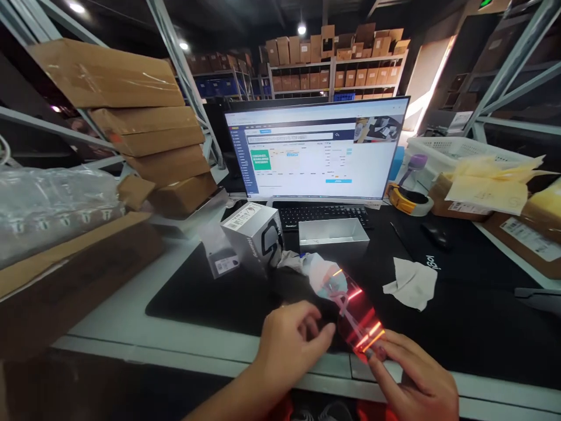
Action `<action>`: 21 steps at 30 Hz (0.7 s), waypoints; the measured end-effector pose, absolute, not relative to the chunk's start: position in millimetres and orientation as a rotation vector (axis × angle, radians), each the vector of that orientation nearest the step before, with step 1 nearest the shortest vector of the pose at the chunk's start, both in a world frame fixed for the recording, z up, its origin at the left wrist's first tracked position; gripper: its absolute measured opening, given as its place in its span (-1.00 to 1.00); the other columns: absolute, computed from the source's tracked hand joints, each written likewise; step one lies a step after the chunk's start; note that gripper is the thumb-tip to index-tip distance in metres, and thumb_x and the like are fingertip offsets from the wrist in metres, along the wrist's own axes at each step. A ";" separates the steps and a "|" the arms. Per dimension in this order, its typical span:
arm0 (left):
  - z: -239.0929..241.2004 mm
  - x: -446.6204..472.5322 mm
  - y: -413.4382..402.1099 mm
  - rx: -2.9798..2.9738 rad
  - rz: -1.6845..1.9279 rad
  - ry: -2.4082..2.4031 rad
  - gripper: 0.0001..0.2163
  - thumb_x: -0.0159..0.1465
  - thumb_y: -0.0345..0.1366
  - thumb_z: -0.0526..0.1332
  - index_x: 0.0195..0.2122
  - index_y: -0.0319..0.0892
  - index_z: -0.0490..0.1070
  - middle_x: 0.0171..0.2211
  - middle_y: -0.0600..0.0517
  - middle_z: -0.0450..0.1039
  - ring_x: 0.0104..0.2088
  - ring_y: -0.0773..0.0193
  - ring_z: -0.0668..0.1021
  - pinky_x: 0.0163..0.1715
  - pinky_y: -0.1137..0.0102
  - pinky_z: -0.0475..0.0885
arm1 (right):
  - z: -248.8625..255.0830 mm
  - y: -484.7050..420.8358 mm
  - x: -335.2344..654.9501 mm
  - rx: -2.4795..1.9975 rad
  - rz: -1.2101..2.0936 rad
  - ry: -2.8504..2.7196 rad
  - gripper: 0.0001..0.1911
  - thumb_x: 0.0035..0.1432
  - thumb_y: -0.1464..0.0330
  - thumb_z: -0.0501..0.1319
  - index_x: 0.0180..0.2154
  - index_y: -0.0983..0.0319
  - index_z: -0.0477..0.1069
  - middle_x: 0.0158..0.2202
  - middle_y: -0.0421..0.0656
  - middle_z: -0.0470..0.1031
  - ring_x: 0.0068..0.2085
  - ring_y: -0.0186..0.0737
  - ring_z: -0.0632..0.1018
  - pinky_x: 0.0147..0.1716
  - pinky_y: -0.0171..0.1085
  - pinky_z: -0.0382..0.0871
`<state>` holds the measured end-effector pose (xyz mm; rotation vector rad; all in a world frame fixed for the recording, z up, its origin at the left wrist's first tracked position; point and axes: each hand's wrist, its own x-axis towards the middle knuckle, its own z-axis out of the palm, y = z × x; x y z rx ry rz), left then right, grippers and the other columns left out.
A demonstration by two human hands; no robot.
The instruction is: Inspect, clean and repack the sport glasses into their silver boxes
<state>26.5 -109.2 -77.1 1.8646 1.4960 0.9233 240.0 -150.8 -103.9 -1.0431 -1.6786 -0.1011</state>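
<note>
My right hand (416,374) pinches the lower end of a shiny, red-tinted see-through lens (362,313) between thumb and fingers. The lens is tilted, and pinkish strips show through it. Just left of it is my left hand (291,336), its fingers loosely curled, the thumb apart from them and nothing visible in between. Beyond the lens lies crumpled white wrapping (322,272) on the black desk mat (210,304). Behind that stand a silver printed box (254,237) and a shallow, open silver box part (333,234).
A monitor (302,158) and keyboard (324,215) stand at the back. Cardboard boxes (153,134) are stacked at left. On the right are a crumpled paper (412,283), a mouse (435,235), a tape roll (409,200) and a white basket (460,153).
</note>
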 end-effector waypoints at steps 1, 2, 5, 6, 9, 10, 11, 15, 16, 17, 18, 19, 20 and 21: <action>-78.4 35.2 -108.5 1.855 0.955 1.501 -0.86 0.17 -0.20 0.32 -0.39 -0.16 0.52 -0.60 0.12 0.48 -0.63 0.38 0.43 -0.58 0.49 0.28 | -103.3 -152.0 238.9 -1.042 -0.119 -1.689 -0.95 0.18 0.46 0.31 -0.32 0.22 0.55 -0.35 -0.12 0.65 -0.36 -0.21 0.69 -0.33 -0.38 0.63; -79.1 42.2 -106.9 1.858 0.999 1.510 -0.82 0.21 -0.16 0.29 -0.41 -0.16 0.52 -0.61 0.11 0.46 -0.64 0.38 0.42 -0.59 0.49 0.26 | -103.1 -153.6 238.5 -1.042 -0.143 -1.701 -0.95 0.17 0.46 0.32 -0.31 0.22 0.55 -0.34 -0.11 0.65 -0.37 -0.20 0.69 -0.33 -0.37 0.63; -81.9 52.3 -102.1 1.969 1.141 1.529 -0.66 0.35 -0.17 0.12 -0.55 -0.17 0.42 -0.65 0.06 0.40 -0.64 0.36 0.42 -0.58 0.45 0.20 | -103.8 -160.6 241.7 -1.037 -0.193 -1.753 -0.92 0.16 0.48 0.33 -0.28 0.21 0.56 -0.34 -0.12 0.65 -0.37 -0.21 0.69 -0.36 -0.40 0.62; -83.5 53.1 -101.4 2.029 1.177 1.528 -0.64 0.37 -0.21 0.08 -0.57 -0.17 0.39 -0.64 0.05 0.40 -0.62 0.34 0.42 -0.57 0.44 0.19 | -103.8 -163.3 243.8 -1.040 -0.195 -1.768 -0.90 0.16 0.49 0.33 -0.27 0.21 0.57 -0.34 -0.12 0.65 -0.37 -0.21 0.69 -0.37 -0.41 0.61; -88.3 53.4 -102.3 2.163 1.260 1.498 -0.68 0.34 -0.32 0.08 -0.59 -0.16 0.32 -0.64 0.05 0.37 -0.61 0.34 0.41 -0.54 0.41 0.17 | -102.5 -171.2 249.5 -1.067 -0.208 -1.767 -0.89 0.16 0.49 0.31 -0.26 0.21 0.57 -0.33 -0.12 0.66 -0.39 -0.21 0.69 -0.40 -0.41 0.61; -89.6 53.9 -103.3 2.191 1.287 1.478 -0.68 0.33 -0.34 0.08 -0.61 -0.16 0.29 -0.66 0.06 0.34 -0.62 0.35 0.39 -0.54 0.41 0.15 | -102.0 -173.1 250.6 -1.079 -0.214 -1.758 -0.90 0.17 0.49 0.31 -0.26 0.21 0.58 -0.33 -0.12 0.66 -0.40 -0.21 0.69 -0.41 -0.42 0.61; -90.7 54.6 -104.5 2.230 1.321 1.442 -0.67 0.33 -0.37 0.08 -0.62 -0.15 0.26 -0.67 0.07 0.31 -0.62 0.35 0.37 -0.54 0.40 0.14 | -101.7 -174.6 250.9 -1.089 -0.218 -1.748 -0.90 0.18 0.48 0.31 -0.26 0.20 0.58 -0.32 -0.12 0.66 -0.41 -0.21 0.68 -0.43 -0.42 0.61; -95.3 57.8 -109.6 2.461 1.503 1.095 -0.68 0.33 -0.44 0.03 -0.60 -0.13 0.21 -0.67 0.09 0.25 -0.63 0.34 0.34 -0.53 0.34 0.10 | -103.8 -173.8 245.6 -1.129 -0.254 -1.704 -0.89 0.21 0.46 0.29 -0.24 0.20 0.59 -0.30 -0.12 0.67 -0.38 -0.19 0.70 -0.42 -0.40 0.61; -96.5 57.2 -110.8 2.490 1.546 1.028 -0.69 0.32 -0.46 0.02 -0.59 -0.12 0.20 -0.67 0.09 0.25 -0.63 0.33 0.34 -0.53 0.33 0.10 | -104.4 -172.1 243.1 -1.135 -0.266 -1.690 -0.89 0.22 0.46 0.29 -0.22 0.21 0.59 -0.30 -0.11 0.67 -0.36 -0.18 0.70 -0.38 -0.39 0.62; -97.6 55.6 -112.2 2.499 1.581 0.998 -0.70 0.31 -0.47 0.01 -0.58 -0.12 0.20 -0.67 0.09 0.25 -0.63 0.33 0.34 -0.53 0.33 0.11 | -104.6 -169.9 240.6 -1.141 -0.277 -1.678 -0.88 0.21 0.47 0.29 -0.21 0.22 0.58 -0.29 -0.10 0.68 -0.34 -0.17 0.70 -0.35 -0.37 0.63; -98.6 52.8 -113.7 2.496 1.611 0.993 -0.71 0.31 -0.49 0.01 -0.56 -0.12 0.21 -0.67 0.09 0.26 -0.62 0.32 0.35 -0.53 0.34 0.13 | -104.0 -167.6 238.2 -1.144 -0.293 -1.667 -0.88 0.21 0.47 0.30 -0.19 0.23 0.58 -0.28 -0.10 0.68 -0.33 -0.17 0.70 -0.32 -0.36 0.64; -99.2 48.9 -115.4 2.482 1.640 1.010 -0.72 0.31 -0.50 0.00 -0.54 -0.12 0.23 -0.66 0.09 0.27 -0.62 0.32 0.36 -0.53 0.35 0.15 | -102.6 -165.2 236.2 -1.138 -0.308 -1.664 -0.86 0.21 0.48 0.30 -0.18 0.24 0.58 -0.27 -0.09 0.68 -0.32 -0.17 0.70 -0.29 -0.34 0.64; -99.5 43.9 -117.2 2.458 1.665 1.039 -0.73 0.31 -0.51 0.01 -0.52 -0.12 0.26 -0.65 0.08 0.29 -0.61 0.31 0.38 -0.53 0.36 0.17 | -100.3 -162.9 234.8 -1.123 -0.323 -1.672 -0.85 0.22 0.50 0.29 -0.16 0.24 0.57 -0.25 -0.08 0.68 -0.30 -0.18 0.70 -0.26 -0.34 0.64; -99.3 38.2 -119.2 2.425 1.697 1.075 -0.74 0.31 -0.52 0.01 -0.49 -0.13 0.29 -0.63 0.08 0.32 -0.60 0.31 0.40 -0.52 0.37 0.21 | -97.1 -160.9 234.1 -1.099 -0.337 -1.692 -0.82 0.22 0.52 0.28 -0.14 0.25 0.57 -0.22 -0.07 0.68 -0.28 -0.18 0.70 -0.24 -0.33 0.64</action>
